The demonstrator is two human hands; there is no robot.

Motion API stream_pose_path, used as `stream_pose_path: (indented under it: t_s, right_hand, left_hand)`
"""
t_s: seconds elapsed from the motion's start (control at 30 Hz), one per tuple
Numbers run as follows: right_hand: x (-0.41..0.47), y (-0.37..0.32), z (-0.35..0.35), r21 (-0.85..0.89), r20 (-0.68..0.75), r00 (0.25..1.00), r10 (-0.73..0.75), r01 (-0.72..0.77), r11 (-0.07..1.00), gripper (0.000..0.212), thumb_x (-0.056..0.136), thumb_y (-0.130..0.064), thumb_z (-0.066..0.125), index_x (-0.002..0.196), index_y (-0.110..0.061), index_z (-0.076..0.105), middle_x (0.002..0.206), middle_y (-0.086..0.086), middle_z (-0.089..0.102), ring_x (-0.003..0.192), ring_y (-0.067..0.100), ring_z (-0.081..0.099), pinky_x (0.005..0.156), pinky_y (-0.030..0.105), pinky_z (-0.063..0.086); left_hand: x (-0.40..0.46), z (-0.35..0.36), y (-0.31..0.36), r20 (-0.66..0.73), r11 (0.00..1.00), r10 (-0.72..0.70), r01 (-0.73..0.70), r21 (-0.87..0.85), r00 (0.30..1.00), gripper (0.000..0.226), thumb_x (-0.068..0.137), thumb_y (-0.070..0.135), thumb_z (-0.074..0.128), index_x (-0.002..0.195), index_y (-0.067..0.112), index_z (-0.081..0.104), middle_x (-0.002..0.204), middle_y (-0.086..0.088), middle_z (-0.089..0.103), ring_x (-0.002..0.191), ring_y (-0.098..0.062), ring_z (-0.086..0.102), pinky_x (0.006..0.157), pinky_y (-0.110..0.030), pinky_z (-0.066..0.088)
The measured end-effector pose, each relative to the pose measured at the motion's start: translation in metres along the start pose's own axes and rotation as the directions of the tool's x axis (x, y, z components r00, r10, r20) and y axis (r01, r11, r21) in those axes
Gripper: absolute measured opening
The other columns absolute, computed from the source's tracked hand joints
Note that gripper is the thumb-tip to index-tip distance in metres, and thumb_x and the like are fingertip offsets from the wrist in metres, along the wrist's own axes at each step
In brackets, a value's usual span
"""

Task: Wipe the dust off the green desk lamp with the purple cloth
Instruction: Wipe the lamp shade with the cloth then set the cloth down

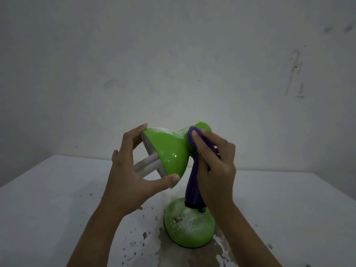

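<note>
Lamp (167,151) stands on the white table (48,189), green base (189,226) near the front edge, shade tipped so its open mouth faces left toward the left hand (127,176). Left hand grips the shade rim, fingers on the top edge, thumb on the bottom edge, bulb (146,163) showing between them. Right hand (215,168) is clenched on the purple cloth (192,182), one wad pressed against the narrow neck of the shade, the rest hanging down in front of the stem to just above the base. Shade's long axis runs lower-left to upper-right, so the dusty strip along its top lies left of the cloth, between the two hands. Right hand is the nearer one to it. Likely next stroke: drag cloth left along that axis toward the rim. Base is dusty too, not yet wiped.
</note>
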State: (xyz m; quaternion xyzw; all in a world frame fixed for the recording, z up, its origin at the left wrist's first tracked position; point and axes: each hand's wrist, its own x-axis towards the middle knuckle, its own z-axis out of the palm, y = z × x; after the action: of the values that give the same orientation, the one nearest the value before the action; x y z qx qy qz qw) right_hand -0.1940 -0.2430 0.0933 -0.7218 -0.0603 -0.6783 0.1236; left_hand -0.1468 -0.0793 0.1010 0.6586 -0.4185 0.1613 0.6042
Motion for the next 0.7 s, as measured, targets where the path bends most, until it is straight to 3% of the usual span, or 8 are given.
stream_pose_path:
  t_s: [0.2,0.37,0.5,0.57,0.7]
  right_hand:
    - [-0.024,0.009,0.001,0.011,0.035,0.997,-0.066,0.065,0.998,0.028,0.093,-0.004,0.051,0.119,-0.007,0.060,0.123,0.002,0.050,0.104,0.021,0.052,0.086,0.026,0.047]
    - [-0.033,0.035,-0.010,-0.070,0.123,0.976,-0.180,0.190,0.979,0.036,0.081,0.007,0.065,0.116,-0.001,0.062,0.121,0.005,0.051,0.101,0.026,0.050,0.089,0.028,0.045]
    - [-0.018,0.037,-0.016,-0.081,-0.055,0.990,-0.130,0.126,0.989,0.021,0.095,-0.009,0.054,0.112,-0.001,0.063,0.117,0.005,0.053,0.100,0.023,0.052,0.087,0.023,0.045]
    - [-0.006,0.032,-0.013,-0.051,-0.130,0.988,-0.081,0.075,0.996,0.023,0.094,-0.005,0.054,0.115,-0.003,0.061,0.115,0.006,0.055,0.098,0.025,0.056,0.084,0.024,0.048]
    - [0.000,0.014,0.001,0.012,-0.081,0.994,-0.074,0.075,0.997,0.026,0.092,-0.003,0.052,0.117,-0.003,0.061,0.117,0.004,0.052,0.101,0.024,0.053,0.085,0.025,0.048]
  left_hand:
    - [0.000,0.000,-0.001,-0.004,1.000,-0.012,0.012,-0.008,1.000,0.091,0.044,0.054,0.078,0.120,0.059,0.030,0.118,0.048,0.045,0.104,0.027,0.045,0.103,-0.069,0.024]
    - [0.001,-0.001,-0.004,-0.016,0.999,-0.037,0.037,0.012,0.999,0.093,0.043,0.059,0.077,0.122,0.060,0.028,0.124,0.044,0.043,0.112,0.022,0.043,0.107,-0.064,0.024]
    - [0.000,0.002,-0.002,-0.003,1.000,-0.019,0.019,-0.012,1.000,0.095,0.043,0.056,0.078,0.124,0.059,0.029,0.126,0.042,0.042,0.109,0.024,0.045,0.105,-0.066,0.025]
    - [0.000,0.003,-0.002,-0.001,1.000,-0.018,0.018,-0.008,1.000,0.095,0.043,0.057,0.078,0.125,0.059,0.029,0.128,0.039,0.042,0.110,0.023,0.044,0.105,-0.066,0.026]
    - [0.001,0.002,-0.003,-0.011,1.000,-0.018,0.018,0.008,1.000,0.095,0.044,0.058,0.079,0.125,0.059,0.029,0.130,0.035,0.043,0.113,0.020,0.044,0.104,-0.065,0.027]
